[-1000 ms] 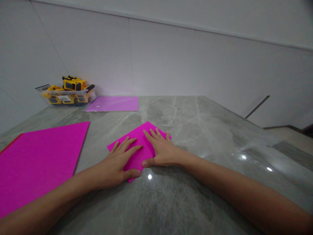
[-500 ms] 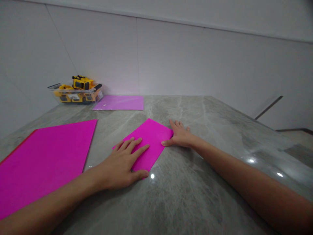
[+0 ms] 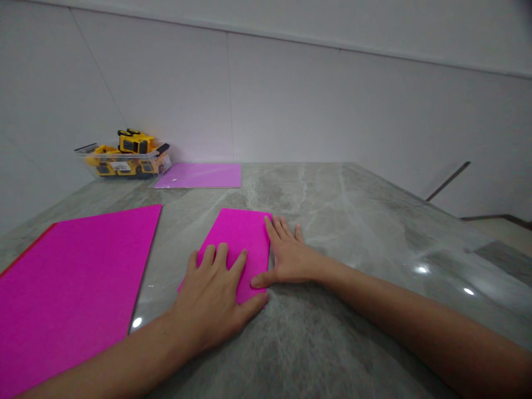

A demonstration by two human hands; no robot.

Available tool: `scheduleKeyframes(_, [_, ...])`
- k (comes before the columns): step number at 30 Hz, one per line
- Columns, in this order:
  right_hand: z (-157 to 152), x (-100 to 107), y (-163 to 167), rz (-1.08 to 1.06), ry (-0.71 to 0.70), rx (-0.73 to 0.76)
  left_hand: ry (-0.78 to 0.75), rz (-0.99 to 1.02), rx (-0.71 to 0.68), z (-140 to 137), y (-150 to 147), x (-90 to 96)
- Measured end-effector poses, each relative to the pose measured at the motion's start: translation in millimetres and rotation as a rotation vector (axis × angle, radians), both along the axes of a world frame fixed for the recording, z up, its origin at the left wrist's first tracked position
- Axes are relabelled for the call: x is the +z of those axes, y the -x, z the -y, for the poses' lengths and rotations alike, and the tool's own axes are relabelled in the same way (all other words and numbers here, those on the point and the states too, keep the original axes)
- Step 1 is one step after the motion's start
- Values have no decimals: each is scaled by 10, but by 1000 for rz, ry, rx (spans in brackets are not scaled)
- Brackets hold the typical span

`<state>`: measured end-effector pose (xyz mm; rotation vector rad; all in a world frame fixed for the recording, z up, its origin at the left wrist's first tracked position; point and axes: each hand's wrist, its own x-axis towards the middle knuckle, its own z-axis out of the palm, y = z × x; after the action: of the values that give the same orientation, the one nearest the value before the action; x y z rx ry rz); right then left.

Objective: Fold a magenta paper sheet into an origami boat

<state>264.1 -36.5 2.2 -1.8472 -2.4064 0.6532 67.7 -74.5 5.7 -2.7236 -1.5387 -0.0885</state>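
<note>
A folded sheet of bright pink paper (image 3: 245, 230) lies flat on the grey marbled table, with slanted edges on its left. My left hand (image 3: 216, 293) rests on its lower part, fingers spread and palm down, hiding the near left portion. Along the paper's right edge is my right hand (image 3: 288, 252), its fingers spread apart. The right thumb lies on the paper near the lower right, and the index fingertip touches by the upper right corner.
To the left lies a large stack of pink paper (image 3: 83, 277) with a red edge. Farther back are a pale purple paper pack (image 3: 208, 174) and a clear plastic box (image 3: 124, 160) of yellow toy trucks (image 3: 137, 143). White wall panels (image 3: 282, 105) stand behind the table (image 3: 353, 216).
The folded pink paper has been turned counterclockwise, so its right edge now runs nearly straight toward me. Both hands moved with it, slightly nearer; the view shifted a little.
</note>
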Motion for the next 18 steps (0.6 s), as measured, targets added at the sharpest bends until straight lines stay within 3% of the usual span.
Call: scheduleKeyframes(18, [-720, -182, -268, 0, -116, -388, 25, 3, -35, -3, 18, 32])
